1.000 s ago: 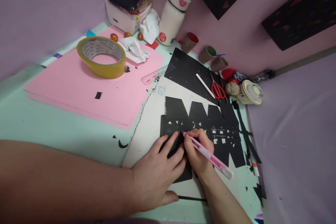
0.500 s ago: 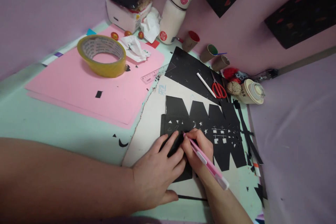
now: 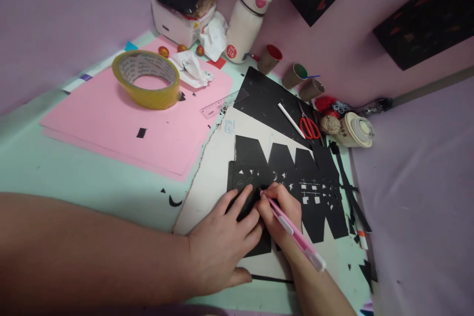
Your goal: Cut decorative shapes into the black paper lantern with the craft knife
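Observation:
My right hand [image 3: 280,210] is closed around a pink craft knife [image 3: 296,234], gripped like a pen, with its tip down at the black paper cut-out [image 3: 248,150]. Flat on that paper lies my left hand [image 3: 225,247], fingers spread, just left of the knife tip. Small triangles, a moon, stars and squares are cut through the black paper, and notches run along its top and bottom edges. Beneath it is a white board [image 3: 207,173] with a ragged left edge. The exact spot under the blade is partly hidden by my fingers.
Pink sheets [image 3: 92,128] carry a yellow tape roll [image 3: 166,96]. Beyond the cut-out lie a black sheet [image 3: 259,94], a white pen [image 3: 291,121], red-handled scissors [image 3: 311,128] and a clear ruler [image 3: 213,107]. A white bottle [image 3: 244,24] and several paper cups stand by the wall.
The whole view has shifted very slightly. Both hands stay in place, and the knife's rear end has dipped a little downward.

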{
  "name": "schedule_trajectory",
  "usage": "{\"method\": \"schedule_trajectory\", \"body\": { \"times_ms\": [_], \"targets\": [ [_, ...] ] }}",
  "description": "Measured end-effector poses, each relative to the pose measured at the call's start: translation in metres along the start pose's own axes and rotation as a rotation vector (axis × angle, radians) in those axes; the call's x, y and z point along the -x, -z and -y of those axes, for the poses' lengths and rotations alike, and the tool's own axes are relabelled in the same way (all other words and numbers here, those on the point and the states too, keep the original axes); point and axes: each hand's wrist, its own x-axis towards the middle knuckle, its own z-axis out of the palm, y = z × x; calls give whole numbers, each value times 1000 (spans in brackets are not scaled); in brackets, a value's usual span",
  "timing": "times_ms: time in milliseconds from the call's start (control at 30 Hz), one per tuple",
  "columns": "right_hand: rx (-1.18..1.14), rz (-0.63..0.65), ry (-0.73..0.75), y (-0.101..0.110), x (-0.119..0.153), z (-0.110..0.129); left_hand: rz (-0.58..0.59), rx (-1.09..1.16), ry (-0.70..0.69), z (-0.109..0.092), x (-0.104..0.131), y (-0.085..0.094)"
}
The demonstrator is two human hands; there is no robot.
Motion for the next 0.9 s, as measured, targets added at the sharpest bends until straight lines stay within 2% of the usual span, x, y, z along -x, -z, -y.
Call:
{"method": "schedule_trajectory", "body": {
  "times_ms": [200, 533, 900],
  "targets": [
    [5, 11, -4, 1, 0, -1, -12, 20, -11, 2, 1, -2],
    [-113, -93, -103, -3, -2, 4, -26, 36, -62, 5, 0, 0],
    [-44, -61, -31, -3, -1, 1, -35, 47, -68, 6, 0, -3]
  ]
}}
